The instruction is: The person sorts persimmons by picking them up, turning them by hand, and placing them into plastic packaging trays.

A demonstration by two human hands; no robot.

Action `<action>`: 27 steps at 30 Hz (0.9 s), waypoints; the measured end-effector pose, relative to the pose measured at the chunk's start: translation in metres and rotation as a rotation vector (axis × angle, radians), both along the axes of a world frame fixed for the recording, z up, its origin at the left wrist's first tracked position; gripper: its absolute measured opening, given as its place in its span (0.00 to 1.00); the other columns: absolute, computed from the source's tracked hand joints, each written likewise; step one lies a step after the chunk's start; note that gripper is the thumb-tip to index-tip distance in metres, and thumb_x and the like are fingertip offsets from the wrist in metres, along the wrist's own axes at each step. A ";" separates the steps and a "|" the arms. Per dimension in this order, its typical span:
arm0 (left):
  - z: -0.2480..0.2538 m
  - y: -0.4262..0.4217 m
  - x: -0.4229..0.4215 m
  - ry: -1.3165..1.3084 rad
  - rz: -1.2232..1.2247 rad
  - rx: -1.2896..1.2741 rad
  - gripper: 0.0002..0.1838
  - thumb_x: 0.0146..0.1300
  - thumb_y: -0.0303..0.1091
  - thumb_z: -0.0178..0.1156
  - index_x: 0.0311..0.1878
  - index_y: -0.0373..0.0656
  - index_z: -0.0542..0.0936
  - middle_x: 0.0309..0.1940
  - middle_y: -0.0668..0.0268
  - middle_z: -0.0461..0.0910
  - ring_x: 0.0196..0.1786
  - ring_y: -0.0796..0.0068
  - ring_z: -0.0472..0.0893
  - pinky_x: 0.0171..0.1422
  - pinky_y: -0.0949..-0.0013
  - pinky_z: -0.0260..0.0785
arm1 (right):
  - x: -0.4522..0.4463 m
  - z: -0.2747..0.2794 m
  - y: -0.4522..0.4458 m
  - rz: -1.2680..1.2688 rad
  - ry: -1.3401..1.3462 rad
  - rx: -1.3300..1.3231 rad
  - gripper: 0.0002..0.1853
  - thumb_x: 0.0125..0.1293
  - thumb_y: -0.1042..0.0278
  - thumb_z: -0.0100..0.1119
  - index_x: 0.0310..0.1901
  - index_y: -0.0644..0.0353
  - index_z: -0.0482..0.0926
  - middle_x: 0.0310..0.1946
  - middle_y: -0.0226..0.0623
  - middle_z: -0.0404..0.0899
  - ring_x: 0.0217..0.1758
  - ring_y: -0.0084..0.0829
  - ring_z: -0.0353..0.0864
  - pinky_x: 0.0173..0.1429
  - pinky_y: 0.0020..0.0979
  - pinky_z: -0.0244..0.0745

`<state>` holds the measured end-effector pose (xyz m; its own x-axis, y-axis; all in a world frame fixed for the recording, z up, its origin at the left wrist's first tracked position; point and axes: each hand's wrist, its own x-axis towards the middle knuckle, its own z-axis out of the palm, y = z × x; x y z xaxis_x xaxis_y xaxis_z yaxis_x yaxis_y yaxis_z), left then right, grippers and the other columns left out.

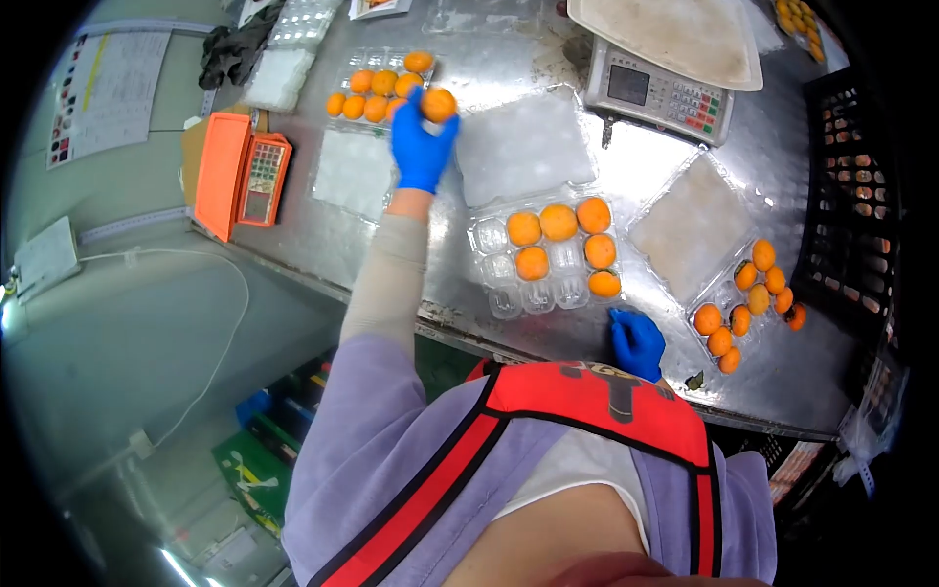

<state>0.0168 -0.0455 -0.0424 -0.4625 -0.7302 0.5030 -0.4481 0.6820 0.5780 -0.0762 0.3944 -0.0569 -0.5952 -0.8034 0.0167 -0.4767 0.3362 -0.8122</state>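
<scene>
My left hand (424,142), in a blue glove, reaches out over the far-left clear plastic tray. Its fingers grip a round orange fruit (439,105) at the tray's right edge. Several similar fruits (376,107) lie in rows beside it. My right hand (636,345), also gloved in blue, rests near the table's front edge with its fingers curled in; what they hold, if anything, is hidden. Just left of it, a middle clear tray (504,301) has its lid (526,149) folded back. Orange fruits (558,222) fill its far row and right column, with another near the middle.
A third open tray (719,296) with several orange fruits stands at the right, beside a black crate (849,196). A weighing scale (660,93) stands at the back. An orange scale-like device (245,176) sits at the left edge. Stacked clear packs (284,68) lie back left.
</scene>
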 end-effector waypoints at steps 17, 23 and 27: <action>-0.010 -0.249 0.069 -0.106 0.380 0.572 0.41 0.41 0.35 0.74 0.61 0.33 0.69 0.55 0.53 0.74 0.55 0.64 0.76 0.58 0.64 0.68 | 0.003 -0.004 -0.003 -0.039 0.071 0.037 0.10 0.54 0.73 0.60 0.40 0.56 0.82 0.31 0.38 0.80 0.33 0.39 0.79 0.37 0.34 0.74; 0.007 -0.227 0.080 -0.117 0.302 0.603 0.36 0.48 0.36 0.70 0.61 0.34 0.69 0.57 0.53 0.73 0.57 0.64 0.73 0.61 0.65 0.65 | 0.002 -0.001 -0.007 -0.035 0.087 0.048 0.11 0.54 0.74 0.60 0.41 0.57 0.81 0.30 0.38 0.79 0.32 0.39 0.79 0.37 0.34 0.74; 0.012 -0.176 0.098 0.029 0.244 0.377 0.31 0.53 0.33 0.67 0.60 0.35 0.71 0.57 0.54 0.72 0.60 0.64 0.71 0.62 0.65 0.63 | 0.001 -0.002 -0.004 -0.015 0.092 0.034 0.12 0.55 0.74 0.59 0.42 0.57 0.81 0.29 0.38 0.79 0.31 0.39 0.78 0.36 0.35 0.74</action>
